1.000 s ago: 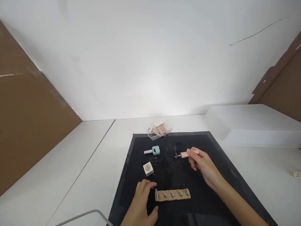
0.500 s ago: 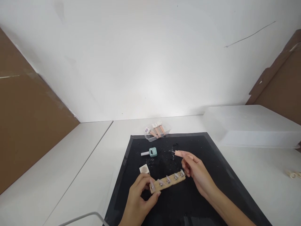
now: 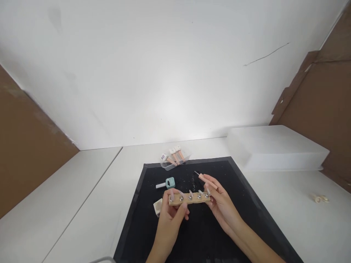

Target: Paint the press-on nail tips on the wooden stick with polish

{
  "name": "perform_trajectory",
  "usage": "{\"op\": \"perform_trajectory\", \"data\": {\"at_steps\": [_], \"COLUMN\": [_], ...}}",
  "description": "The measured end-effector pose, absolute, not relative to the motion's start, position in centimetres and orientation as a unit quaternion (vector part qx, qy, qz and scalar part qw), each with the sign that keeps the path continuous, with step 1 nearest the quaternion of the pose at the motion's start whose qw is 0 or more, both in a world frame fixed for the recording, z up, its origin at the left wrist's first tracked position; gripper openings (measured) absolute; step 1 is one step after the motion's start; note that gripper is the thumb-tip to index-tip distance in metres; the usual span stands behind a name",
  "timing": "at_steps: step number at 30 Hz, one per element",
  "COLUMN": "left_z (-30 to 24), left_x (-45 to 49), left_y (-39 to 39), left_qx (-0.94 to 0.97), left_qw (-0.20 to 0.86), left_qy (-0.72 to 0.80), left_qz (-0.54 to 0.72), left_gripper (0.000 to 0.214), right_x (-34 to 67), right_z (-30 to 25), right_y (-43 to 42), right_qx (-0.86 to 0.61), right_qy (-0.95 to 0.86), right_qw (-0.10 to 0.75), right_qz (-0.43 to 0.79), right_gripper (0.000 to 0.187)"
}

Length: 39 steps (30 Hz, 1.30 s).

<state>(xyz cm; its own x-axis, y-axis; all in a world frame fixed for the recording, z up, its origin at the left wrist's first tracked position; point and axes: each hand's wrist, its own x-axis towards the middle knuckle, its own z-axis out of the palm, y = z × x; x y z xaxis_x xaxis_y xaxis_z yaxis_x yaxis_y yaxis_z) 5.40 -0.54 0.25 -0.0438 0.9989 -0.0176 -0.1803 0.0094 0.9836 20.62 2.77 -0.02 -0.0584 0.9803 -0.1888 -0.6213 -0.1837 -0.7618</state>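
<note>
My left hand grips the left end of a small wooden strip with several nail tips standing on it, holding it up level above a black mat. At the strip's right end is my right hand, closed on a pink nail polish brush whose dark tip points up and to the left. A mint green polish bottle lies on the mat just behind the strip. A small white square bottle sits on the mat beside my left hand.
A clear tray holding pink-handled brushes stands at the mat's far edge. A large translucent plastic box sits on the white table at the right. Small pale rings lie far right. Brown cardboard panels flank both sides.
My left hand picked the wooden strip up off the mat and raised it level. My right hand came in with the brush to the strip's right end. The view shifted right.
</note>
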Motion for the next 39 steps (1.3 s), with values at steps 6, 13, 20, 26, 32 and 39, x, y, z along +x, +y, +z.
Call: {"op": "perform_trajectory", "data": {"at_steps": [6, 13, 20, 26, 32, 39], "left_z": [1.0, 0.5, 0.9, -0.6, -1.1, -1.6], "left_x": [6.9, 7.3, 4.8, 3.7, 3.4, 3.4], "left_y": [-0.2, -0.6, 0.4, 0.6, 0.8, 0.8], "left_qx": [0.268, 0.341, 0.397, 0.442, 0.406, 0.415], "left_qw": [0.593, 0.677, 0.662, 0.692, 0.686, 0.701], "left_qy": [0.418, 0.396, 0.439, 0.416, 0.444, 0.44], "left_qz": [0.634, 0.518, 0.46, 0.391, 0.41, 0.378], "left_gripper": [0.036, 0.03, 0.032, 0.033, 0.035, 0.036], "right_x": [20.2, 19.5, 21.3, 21.7, 20.9, 20.8], "right_z": [0.1, -0.3, -0.3, -0.1, 0.1, -0.5], "right_y": [1.9, 1.4, 3.2, 3.5, 3.2, 3.0], "right_qx": [-0.332, -0.309, -0.388, -0.351, -0.33, -0.335], "right_qy": [-0.275, -0.356, -0.444, -0.439, -0.428, -0.451], "right_qw": [0.592, 0.556, 0.595, 0.607, 0.576, 0.527], "right_qz": [0.68, 0.684, 0.546, 0.561, 0.613, 0.638], "right_gripper": [0.03, 0.031, 0.031, 0.037, 0.03, 0.021]}}
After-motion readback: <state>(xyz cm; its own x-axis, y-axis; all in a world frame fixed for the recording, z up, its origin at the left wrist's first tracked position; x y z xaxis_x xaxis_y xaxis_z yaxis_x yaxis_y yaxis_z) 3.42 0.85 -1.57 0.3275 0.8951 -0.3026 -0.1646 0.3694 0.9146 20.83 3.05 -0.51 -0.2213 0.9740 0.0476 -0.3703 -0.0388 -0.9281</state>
